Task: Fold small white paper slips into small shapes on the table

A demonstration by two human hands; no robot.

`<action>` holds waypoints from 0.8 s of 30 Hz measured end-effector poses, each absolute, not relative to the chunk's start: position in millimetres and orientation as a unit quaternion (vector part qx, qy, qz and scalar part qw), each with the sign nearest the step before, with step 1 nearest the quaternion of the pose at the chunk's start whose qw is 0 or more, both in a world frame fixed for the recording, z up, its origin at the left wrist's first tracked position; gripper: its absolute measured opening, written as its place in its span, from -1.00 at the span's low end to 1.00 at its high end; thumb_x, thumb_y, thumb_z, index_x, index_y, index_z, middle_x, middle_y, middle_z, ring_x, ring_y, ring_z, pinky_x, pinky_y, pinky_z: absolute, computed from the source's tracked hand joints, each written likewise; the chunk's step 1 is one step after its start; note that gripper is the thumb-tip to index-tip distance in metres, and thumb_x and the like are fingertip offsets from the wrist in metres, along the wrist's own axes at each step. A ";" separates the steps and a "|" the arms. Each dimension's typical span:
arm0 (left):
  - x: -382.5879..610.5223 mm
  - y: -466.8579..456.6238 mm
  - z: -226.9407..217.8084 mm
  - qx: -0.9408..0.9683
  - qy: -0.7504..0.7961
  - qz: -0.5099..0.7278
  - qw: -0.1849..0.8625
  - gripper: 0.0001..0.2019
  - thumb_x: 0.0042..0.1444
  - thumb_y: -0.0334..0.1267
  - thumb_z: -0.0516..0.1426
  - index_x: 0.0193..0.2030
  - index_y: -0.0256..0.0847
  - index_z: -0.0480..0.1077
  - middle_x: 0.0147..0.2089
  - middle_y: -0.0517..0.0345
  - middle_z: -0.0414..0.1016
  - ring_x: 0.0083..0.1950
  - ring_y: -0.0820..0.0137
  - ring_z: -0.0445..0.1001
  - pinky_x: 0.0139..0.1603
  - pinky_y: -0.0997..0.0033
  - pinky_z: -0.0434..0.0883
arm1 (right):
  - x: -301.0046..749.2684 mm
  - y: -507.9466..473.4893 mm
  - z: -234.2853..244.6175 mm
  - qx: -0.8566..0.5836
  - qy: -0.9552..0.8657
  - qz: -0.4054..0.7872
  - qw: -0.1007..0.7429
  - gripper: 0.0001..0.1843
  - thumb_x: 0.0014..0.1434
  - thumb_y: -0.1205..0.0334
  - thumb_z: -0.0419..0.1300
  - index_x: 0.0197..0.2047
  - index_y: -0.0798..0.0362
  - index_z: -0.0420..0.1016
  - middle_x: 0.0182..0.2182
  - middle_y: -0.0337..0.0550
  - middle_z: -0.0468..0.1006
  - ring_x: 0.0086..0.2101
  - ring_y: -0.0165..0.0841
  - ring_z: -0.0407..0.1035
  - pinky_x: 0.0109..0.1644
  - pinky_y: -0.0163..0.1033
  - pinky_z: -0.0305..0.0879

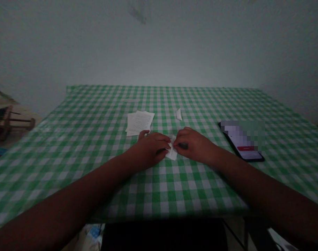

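Observation:
My left hand [151, 148] and my right hand [192, 144] meet at the middle of the table, both pinched on a small folded piece of white paper [172, 151] that rests on the green and white checked cloth [174, 188]. The fingers of each hand are curled over the paper's edges and hide much of it. A small stack of printed white sheets [139, 122] lies just beyond my left hand. A little white paper scrap [179, 114] lies farther back, beyond my right hand.
A phone [242, 141] with a lit screen lies face up to the right of my right hand. A pale wall stands behind the table. A wooden object [12, 122] sits on the floor at the far left.

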State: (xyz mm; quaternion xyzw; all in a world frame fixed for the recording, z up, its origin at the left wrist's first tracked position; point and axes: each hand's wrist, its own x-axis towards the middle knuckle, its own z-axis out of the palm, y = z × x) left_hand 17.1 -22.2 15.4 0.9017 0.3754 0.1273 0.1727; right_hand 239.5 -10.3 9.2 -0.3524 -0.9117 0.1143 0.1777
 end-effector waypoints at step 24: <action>17.7 -19.5 11.8 0.896 0.389 0.143 0.162 -0.89 0.18 -0.22 0.19 -0.16 -0.02 0.51 0.13 0.20 0.52 0.21 0.18 0.36 0.27 -0.12 -0.05 | 243.6 7.5 3.6 -0.518 -0.822 0.091 0.220 -0.86 0.20 0.29 0.17 -0.37 0.05 0.52 -0.36 -0.11 0.52 -0.30 -0.30 0.38 -0.14 -0.18 0.28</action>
